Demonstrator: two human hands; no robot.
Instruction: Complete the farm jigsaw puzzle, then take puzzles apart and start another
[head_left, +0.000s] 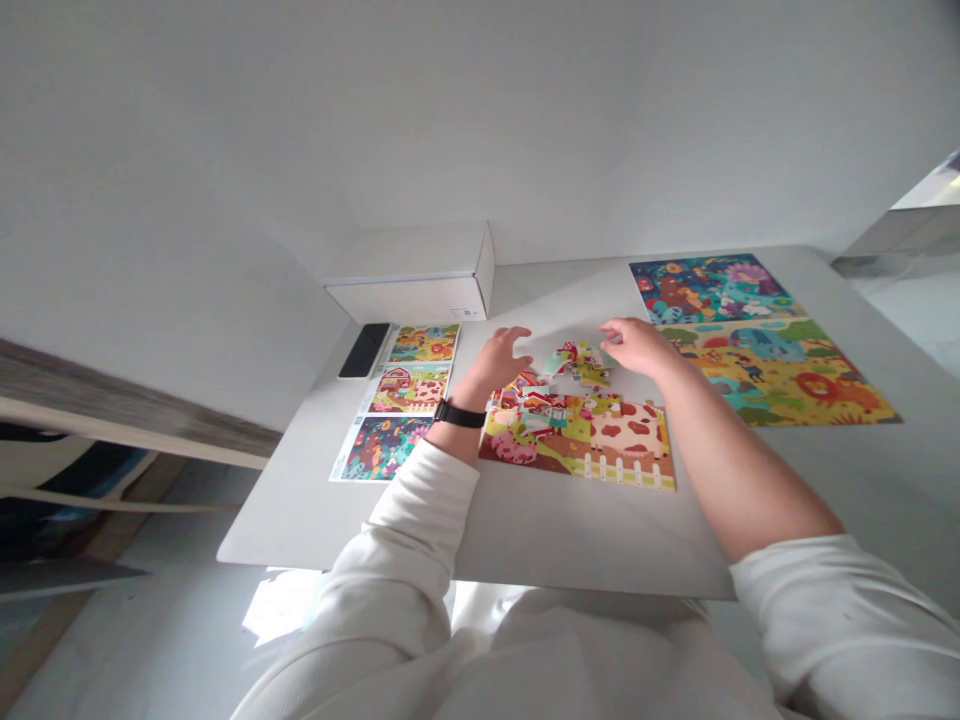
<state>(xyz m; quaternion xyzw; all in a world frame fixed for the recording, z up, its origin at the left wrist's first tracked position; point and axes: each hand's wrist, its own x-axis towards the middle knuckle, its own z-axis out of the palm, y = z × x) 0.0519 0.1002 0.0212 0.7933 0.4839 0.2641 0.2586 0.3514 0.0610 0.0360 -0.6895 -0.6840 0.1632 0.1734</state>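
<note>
A farm jigsaw puzzle (pixel 577 440), joined along its lower part with a spotted cow, a pig and a white fence, lies on the table between my arms. Beyond its ragged upper edge is a small heap of loose puzzle pieces (pixel 577 360). My left hand (pixel 504 358), with a black band on the wrist, hovers at the puzzle's upper left, fingers curved and apart. On the other side of the loose pieces, my right hand (pixel 634 345) is held with bent, parted fingers. Neither hand shows anything in its grasp.
Two finished puzzles, a dark forest one (pixel 716 288) and a savanna one (pixel 780 370), lie at the right. On the left are a picture sheet (pixel 409 390) and a phone (pixel 364 350). A white box (pixel 412 280) stands against the wall at the back of the table (pixel 585 545).
</note>
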